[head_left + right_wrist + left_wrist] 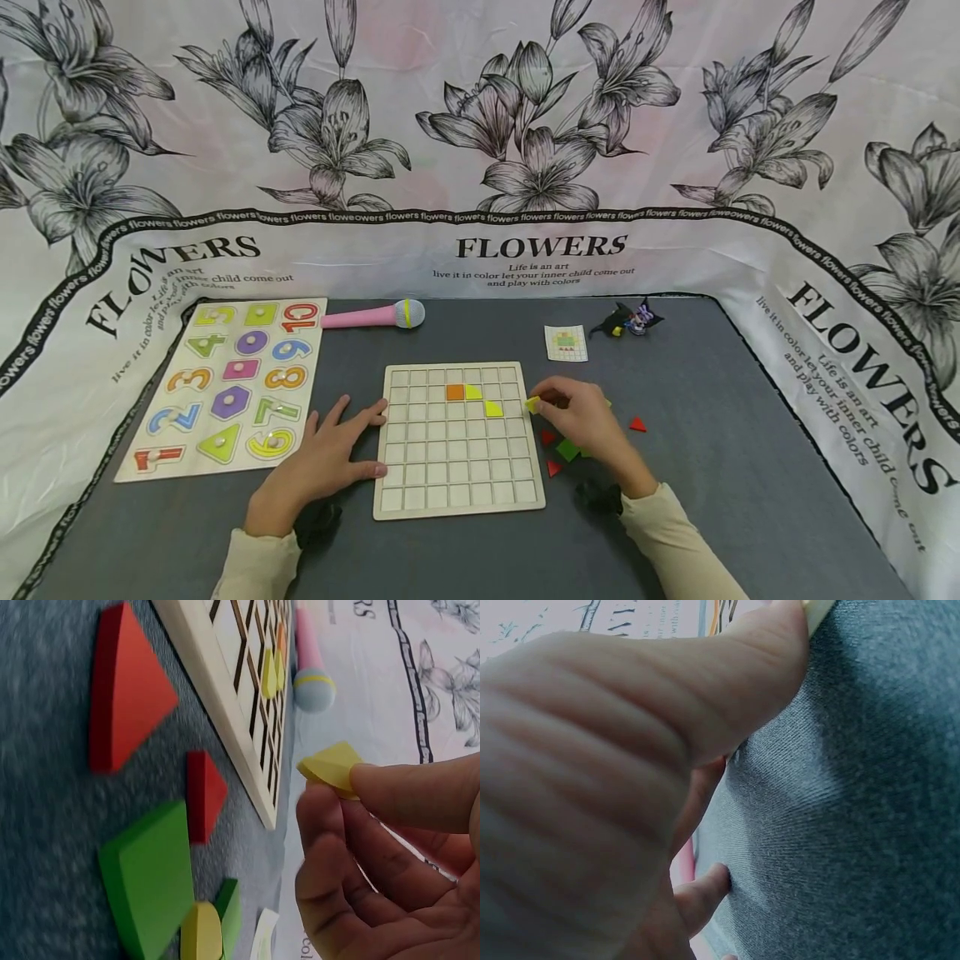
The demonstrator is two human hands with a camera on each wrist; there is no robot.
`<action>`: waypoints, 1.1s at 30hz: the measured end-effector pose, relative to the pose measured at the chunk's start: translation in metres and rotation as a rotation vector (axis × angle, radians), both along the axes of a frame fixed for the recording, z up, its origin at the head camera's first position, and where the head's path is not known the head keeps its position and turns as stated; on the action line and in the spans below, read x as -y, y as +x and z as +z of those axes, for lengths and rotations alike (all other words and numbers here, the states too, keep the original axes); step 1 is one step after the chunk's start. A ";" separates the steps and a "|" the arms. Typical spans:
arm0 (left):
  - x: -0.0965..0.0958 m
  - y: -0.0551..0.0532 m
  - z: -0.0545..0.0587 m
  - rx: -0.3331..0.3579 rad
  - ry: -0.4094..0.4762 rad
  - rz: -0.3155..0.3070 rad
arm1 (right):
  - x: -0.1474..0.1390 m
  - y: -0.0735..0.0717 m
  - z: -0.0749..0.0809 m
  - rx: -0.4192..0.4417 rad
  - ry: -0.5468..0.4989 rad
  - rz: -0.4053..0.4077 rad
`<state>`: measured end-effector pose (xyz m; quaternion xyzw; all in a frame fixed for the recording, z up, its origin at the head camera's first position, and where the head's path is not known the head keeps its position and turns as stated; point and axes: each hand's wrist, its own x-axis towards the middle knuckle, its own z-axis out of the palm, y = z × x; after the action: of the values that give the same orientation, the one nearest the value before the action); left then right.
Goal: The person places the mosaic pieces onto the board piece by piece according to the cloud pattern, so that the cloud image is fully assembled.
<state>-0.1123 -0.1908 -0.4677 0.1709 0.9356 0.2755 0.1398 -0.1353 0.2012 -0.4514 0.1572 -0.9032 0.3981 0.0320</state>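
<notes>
A wooden grid board (459,467) lies mid-table, with an orange square tile (454,392) and two yellow tiles (493,408) set in its upper cells. My left hand (322,458) touches the board's left edge with fingers spread; its thumb (757,675) meets the edge in the left wrist view. Just off the board's right edge, my right hand (588,421) pinches a yellow tile (330,769) between thumb and fingertips. Beneath and beside that hand lie red triangle tiles (127,690), a green tile (154,877) and another yellow tile (201,934), partly hidden by the hand in the head view.
At the left lies a number and shape puzzle board (243,362). A pink toy microphone (375,317) is behind the grid board. Further right are a small pattern card (566,343) and a dark small toy (628,318). One red triangle (637,424) sits right of the right hand.
</notes>
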 end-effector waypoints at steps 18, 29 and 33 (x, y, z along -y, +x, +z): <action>0.001 0.000 0.001 0.008 0.011 0.005 | 0.027 -0.001 -0.004 0.066 -0.020 0.093; -0.002 -0.001 0.004 0.008 -0.018 -0.001 | 0.037 -0.004 -0.008 0.087 0.016 0.167; -0.002 -0.001 0.004 0.011 -0.022 0.003 | 0.046 -0.005 -0.007 0.077 0.063 0.152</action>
<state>-0.1130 -0.1889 -0.4635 0.1663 0.9380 0.2666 0.1465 -0.1401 0.1555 -0.4582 0.2107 -0.9013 0.3765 -0.0380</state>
